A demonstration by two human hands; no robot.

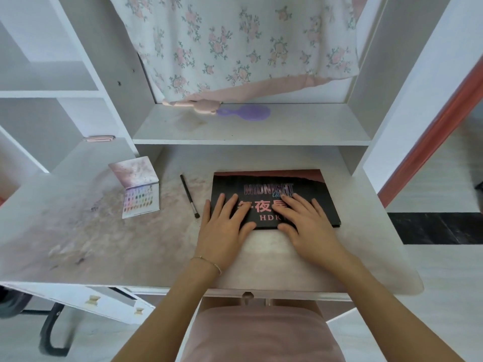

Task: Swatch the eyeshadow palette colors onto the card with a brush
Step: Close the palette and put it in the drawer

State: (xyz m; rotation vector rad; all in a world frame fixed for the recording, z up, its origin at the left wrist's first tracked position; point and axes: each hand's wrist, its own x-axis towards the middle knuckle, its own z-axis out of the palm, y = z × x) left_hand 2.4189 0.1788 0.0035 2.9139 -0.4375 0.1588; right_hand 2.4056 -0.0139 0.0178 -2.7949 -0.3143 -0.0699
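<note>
White desk [261, 265] — both hands flat on black palette [324, 205]

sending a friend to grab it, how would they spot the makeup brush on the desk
On the pale marbled desktop, look between the small open pastel eyeshadow palette and the large closed black palette. The thin black brush lies there alone, the only stick-shaped thing.
</note>
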